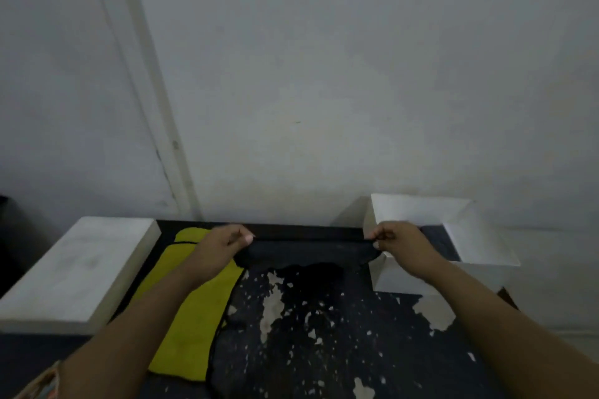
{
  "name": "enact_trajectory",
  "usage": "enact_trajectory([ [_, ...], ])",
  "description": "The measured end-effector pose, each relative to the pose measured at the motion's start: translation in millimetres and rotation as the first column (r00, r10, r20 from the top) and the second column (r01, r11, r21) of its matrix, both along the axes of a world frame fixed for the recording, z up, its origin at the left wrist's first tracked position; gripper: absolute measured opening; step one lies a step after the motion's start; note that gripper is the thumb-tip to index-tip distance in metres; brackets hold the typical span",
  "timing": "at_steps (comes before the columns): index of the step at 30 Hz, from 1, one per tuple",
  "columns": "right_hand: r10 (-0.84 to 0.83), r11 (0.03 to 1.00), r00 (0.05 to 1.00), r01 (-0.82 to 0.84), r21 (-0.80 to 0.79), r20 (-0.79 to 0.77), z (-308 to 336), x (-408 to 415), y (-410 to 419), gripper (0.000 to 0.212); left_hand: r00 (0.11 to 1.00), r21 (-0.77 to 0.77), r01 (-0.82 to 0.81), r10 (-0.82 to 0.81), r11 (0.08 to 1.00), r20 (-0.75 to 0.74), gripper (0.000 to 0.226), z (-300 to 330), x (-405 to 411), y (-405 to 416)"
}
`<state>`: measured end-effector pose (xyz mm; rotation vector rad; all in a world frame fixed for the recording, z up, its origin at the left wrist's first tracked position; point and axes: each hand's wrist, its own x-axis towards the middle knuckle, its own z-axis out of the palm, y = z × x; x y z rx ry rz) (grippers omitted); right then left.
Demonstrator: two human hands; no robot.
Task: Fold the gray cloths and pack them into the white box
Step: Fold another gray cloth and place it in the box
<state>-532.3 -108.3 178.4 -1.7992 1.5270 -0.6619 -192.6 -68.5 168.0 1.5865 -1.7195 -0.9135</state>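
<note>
A dark gray cloth (308, 253) is stretched between my two hands above the far part of the dark table. My left hand (223, 241) pinches its left corner and my right hand (397, 241) pinches its right corner. The cloth sags in the middle and casts a shadow on the table. The open white box (421, 214) stands at the far right, just behind and beside my right hand. Its inside is partly hidden by my right hand and wrist.
A yellow cloth (194, 295) lies flat under my left forearm. A white lid or flat box (77, 269) sits at the left edge. The dark table (308, 334) has peeled pale patches. A pale wall rises right behind the table.
</note>
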Motion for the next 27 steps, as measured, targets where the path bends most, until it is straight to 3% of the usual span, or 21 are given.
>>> enact_trajectory([
  [9,0.052,0.928,0.991,-0.094,0.361,0.124,-97.4,-12.7,54.1,0.021,0.996,0.351,0.028,0.004,0.936,-0.089,0.026,-79.0,1.7,54.3],
  [14,0.004,0.881,0.992,-0.064,0.469,0.126,-131.7,-8.2,63.4,0.022,0.998,0.42,-0.003,0.03,0.907,-0.058,0.025,-102.5,-0.5,56.6],
  [23,-0.191,0.923,0.981,0.185,0.337,-0.016,-162.8,11.8,13.6,0.019,0.996,0.363,-0.092,0.079,0.927,0.05,0.013,-138.3,-2.8,-2.2],
  [27,-0.217,0.927,0.969,0.242,0.285,-0.115,-180.9,18.0,-8.6,0.024,0.976,0.303,-0.114,0.049,0.946,0.212,0.013,-162.8,-5.9,-35.4],
])
